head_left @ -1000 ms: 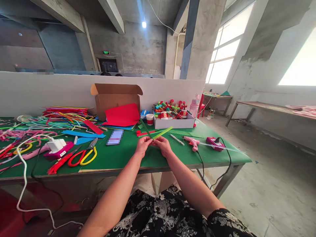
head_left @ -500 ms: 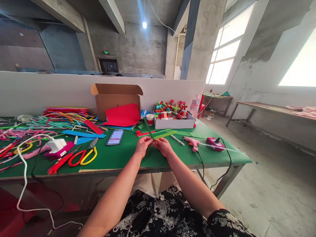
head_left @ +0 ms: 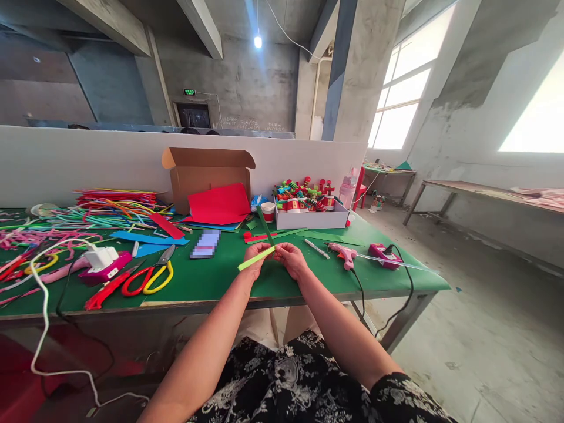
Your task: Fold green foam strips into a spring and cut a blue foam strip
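Observation:
My left hand (head_left: 252, 259) and my right hand (head_left: 292, 259) meet above the front of the green table (head_left: 211, 282). Between their fingertips they pinch two crossed paper strips. A light green strip (head_left: 255, 258) lies folded over to the left across my left hand's fingers. A dark green strip (head_left: 265, 226) points up and away from the joint. Both hands are closed on the folded joint of the strips.
Red and yellow scissors (head_left: 147, 277) and a pink glue gun with charger (head_left: 103, 264) lie at left. A cardboard box (head_left: 207, 176) with red paper, a white box of finished pieces (head_left: 308, 214), a second glue gun (head_left: 343, 254) and pipe cleaners (head_left: 88, 214) sit around.
The light green strip, which pointed up to the right, has been folded over to the left across my left hand. The dark green strip stays pointing away. My hands barely moved.

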Demonstrator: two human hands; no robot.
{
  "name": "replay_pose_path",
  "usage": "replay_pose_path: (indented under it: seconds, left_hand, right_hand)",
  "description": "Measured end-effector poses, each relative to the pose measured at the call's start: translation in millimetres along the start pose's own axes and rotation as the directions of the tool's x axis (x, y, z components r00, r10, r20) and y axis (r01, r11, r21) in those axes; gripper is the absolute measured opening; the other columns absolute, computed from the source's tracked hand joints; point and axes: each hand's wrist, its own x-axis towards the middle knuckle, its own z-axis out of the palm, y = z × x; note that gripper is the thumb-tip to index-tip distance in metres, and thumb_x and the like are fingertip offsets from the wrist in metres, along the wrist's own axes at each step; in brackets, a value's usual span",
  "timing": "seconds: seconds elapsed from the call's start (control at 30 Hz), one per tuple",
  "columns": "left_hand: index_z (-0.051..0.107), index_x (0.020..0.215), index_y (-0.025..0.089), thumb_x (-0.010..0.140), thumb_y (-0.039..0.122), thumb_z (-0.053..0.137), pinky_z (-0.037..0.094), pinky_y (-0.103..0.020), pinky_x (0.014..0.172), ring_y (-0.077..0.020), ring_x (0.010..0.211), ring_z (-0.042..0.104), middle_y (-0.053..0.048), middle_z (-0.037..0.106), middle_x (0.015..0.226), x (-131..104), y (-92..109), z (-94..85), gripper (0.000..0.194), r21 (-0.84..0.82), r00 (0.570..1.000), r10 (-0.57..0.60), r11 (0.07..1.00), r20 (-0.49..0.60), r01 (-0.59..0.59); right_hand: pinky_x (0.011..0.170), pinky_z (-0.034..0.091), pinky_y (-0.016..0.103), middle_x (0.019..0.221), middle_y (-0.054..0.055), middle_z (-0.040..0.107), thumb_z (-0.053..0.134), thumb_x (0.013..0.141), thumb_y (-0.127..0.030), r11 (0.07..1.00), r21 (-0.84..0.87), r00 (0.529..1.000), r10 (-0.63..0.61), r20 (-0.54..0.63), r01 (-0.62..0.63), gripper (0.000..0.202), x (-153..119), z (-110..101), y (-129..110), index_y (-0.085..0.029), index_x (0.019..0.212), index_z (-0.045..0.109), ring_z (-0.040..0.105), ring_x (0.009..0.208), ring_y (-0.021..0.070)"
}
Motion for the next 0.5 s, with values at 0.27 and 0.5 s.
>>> replay_pose_path:
  seconds: [0.27,0.5]
  left_hand:
    - [0.07,0.065,0.015,0.038,0.037,0.087,0.049,-0.032,0.064,-0.014,0.058,0.059,-0.003,0.069,0.063,-1.8,-0.3,0.8,0.038,-0.03,1.0,0.014,0.999,0.013,-0.013]
    - [0.068,0.063,0.017,0.038,0.032,0.086,0.05,-0.032,0.064,-0.0143,0.058,0.059,-0.001,0.068,0.063,1.2,-1.4,-1.6,0.034,-0.025,1.0,0.02,0.999,-0.021,-0.02]
  right_hand:
    - [0.065,0.053,0.027,0.059,-0.002,0.064,0.087,0.052,-0.037,1.0,-0.024,1.0,-0.019,-0.021,0.019,0.032,0.3,1.3,-0.5,-0.017,0.067,0.068,0.058,0.054,0.0098]
    - [0.067,0.053,0.026,0.063,-0.001,0.067,0.088,0.048,-0.038,0.999,-0.042,1.0,-0.012,-0.018,0.012,0.034,0.2,2.0,0.2,-0.017,0.067,0.069,0.06,0.056,0.0098]
